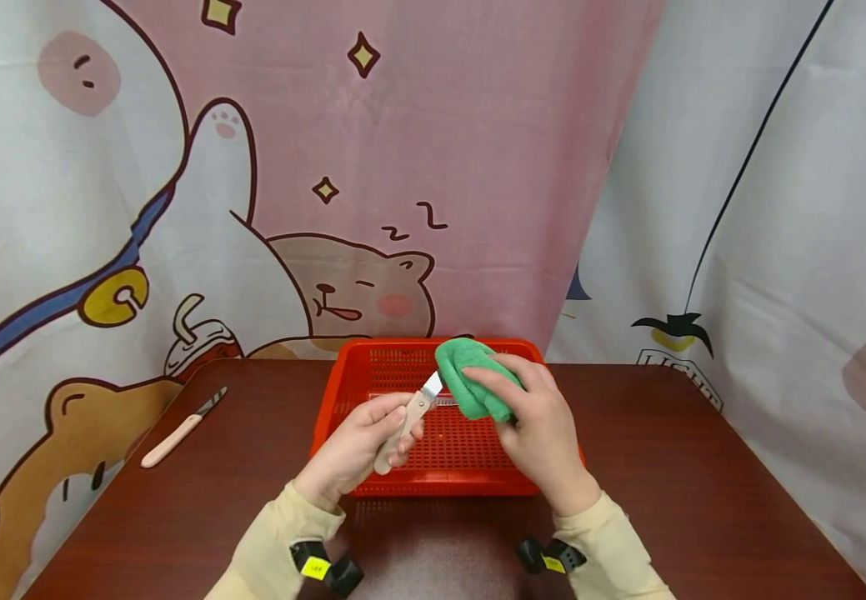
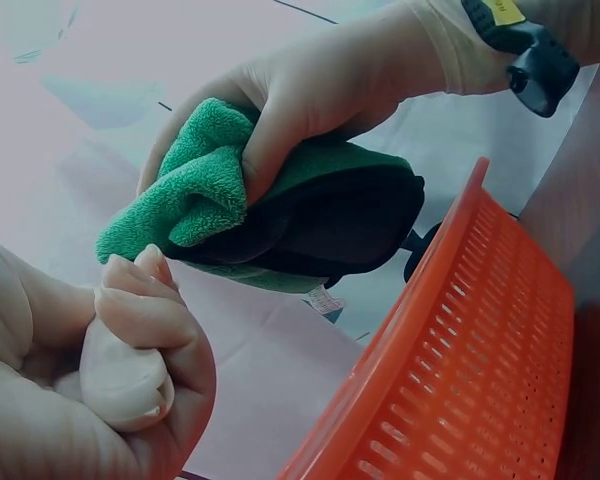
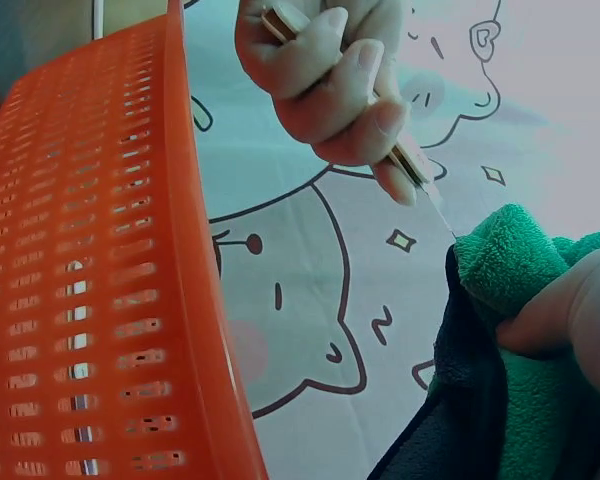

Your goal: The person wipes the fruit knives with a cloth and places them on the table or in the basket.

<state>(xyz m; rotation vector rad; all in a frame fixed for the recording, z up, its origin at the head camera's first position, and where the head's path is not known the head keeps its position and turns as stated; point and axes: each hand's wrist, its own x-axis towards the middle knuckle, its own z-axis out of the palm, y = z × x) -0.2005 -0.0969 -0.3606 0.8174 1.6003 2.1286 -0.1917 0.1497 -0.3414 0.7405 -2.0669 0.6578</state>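
My left hand [image 1: 361, 442] grips a small knife [image 1: 405, 433] by its pale wooden handle. The knife's short blade points up and to the right. A folded green cloth [image 1: 473, 382] is held in my right hand [image 1: 541, 429], its thumb and fingers bent round it. In the right wrist view, the blade tip meets the edge of the cloth [image 3: 515, 260], whose other side is dark. Part of the blade may be hidden there. From the left wrist camera, the handle's butt end [image 2: 125, 385] shows inside my curled fingers, while the blade is out of sight.
Behind and below the hands, a red perforated plastic basket [image 1: 443, 483] stands on the dark brown table [image 1: 673, 467]. Another knife [image 1: 177, 435] with a pale handle lies at the table's left. A cartoon-printed curtain [image 1: 478, 167] hangs behind the table.
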